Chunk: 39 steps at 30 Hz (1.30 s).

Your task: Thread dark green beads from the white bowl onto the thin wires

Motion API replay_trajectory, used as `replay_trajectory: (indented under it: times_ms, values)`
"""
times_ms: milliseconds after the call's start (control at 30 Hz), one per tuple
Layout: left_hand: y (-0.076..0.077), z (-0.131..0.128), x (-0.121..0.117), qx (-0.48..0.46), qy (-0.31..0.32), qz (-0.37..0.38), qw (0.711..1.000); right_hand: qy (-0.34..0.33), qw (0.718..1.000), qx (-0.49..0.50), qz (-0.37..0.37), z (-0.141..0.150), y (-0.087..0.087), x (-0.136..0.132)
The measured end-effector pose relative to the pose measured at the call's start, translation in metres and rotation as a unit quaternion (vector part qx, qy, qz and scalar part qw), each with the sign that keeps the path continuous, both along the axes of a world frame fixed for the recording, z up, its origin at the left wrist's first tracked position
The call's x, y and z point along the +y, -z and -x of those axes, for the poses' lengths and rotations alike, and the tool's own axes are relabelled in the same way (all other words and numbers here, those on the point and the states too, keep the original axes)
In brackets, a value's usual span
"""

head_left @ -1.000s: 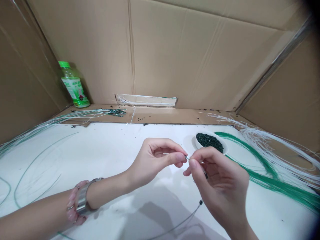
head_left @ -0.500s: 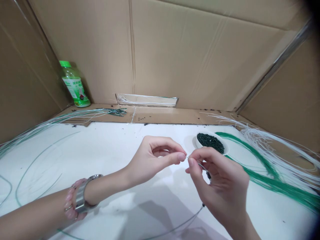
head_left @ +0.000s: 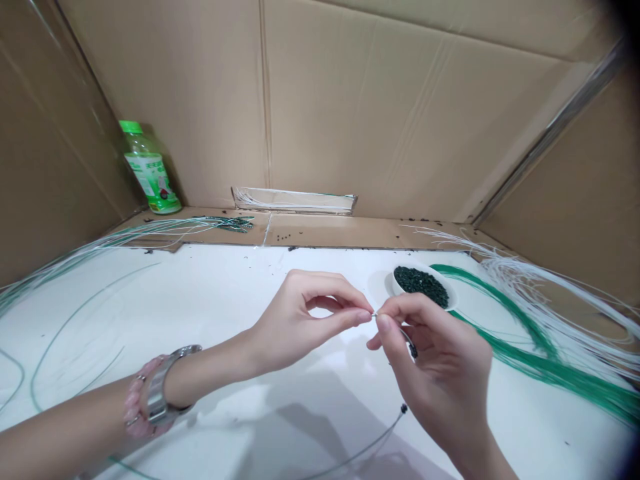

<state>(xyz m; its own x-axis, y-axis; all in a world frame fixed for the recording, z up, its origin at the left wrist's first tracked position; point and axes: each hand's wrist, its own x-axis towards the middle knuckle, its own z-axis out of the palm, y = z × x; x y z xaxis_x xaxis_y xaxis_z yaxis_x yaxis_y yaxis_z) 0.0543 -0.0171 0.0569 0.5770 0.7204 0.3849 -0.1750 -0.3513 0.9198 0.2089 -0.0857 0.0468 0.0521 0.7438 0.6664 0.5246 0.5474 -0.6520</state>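
Above the white table, my left hand [head_left: 315,317] and my right hand [head_left: 440,363] meet fingertip to fingertip, each in a closed pinch. Between them shows a short bit of thin cord [head_left: 374,315]. The cord curves out behind my right fingers, where a dark knot or bead [head_left: 413,351] sits on it. Lower down, another dark knot or bead [head_left: 404,409] marks the cord, which trails left across the table. What exactly lies between the fingertips is too small to make out. Just beyond my right hand stands a white bowl [head_left: 453,297] with dark green beads [head_left: 421,285].
Bundles of green cord [head_left: 565,373] and white cord [head_left: 525,273] lie at the right. Finished-looking strands with dark ends [head_left: 233,224] lie at the back left, near a green-capped bottle [head_left: 153,173]. Cardboard walls [head_left: 350,100] enclose the table [head_left: 200,293].
Both hands stay pinched together almost in place. My right hand has shifted slightly left, and the cord's dark knots moved a little with it. My left forearm has shifted slightly left.
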Motion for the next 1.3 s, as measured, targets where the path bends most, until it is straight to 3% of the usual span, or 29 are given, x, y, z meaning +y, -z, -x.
replay_trajectory:
  times_ms: [233,400,733,867,1100,1300]
  values:
    - [0.001,-0.003,-0.002,-0.058,0.017,0.143,0.988,0.006,0.999,0.013,-0.03,0.005,0.002,0.001]
    - [0.0,-0.005,-0.004,-0.077,0.029,0.176,0.981,0.005,0.999,0.025,-0.038,0.007,0.003,0.001]
    - [0.004,-0.003,-0.004,-0.056,0.017,0.164,0.985,0.007,0.999,0.018,-0.027,0.008,0.003,0.002]
    - [0.006,-0.004,-0.005,-0.082,0.0,0.15,0.985,0.007,0.997,0.08,0.002,0.01,0.002,0.003]
    - [0.006,-0.004,-0.004,-0.064,-0.01,0.049,0.997,-0.002,0.974,0.213,0.081,0.017,-0.003,0.002]
    - [0.006,-0.003,-0.004,-0.056,-0.029,0.018,0.998,-0.003,0.974,0.209,0.085,0.019,-0.005,-0.001]
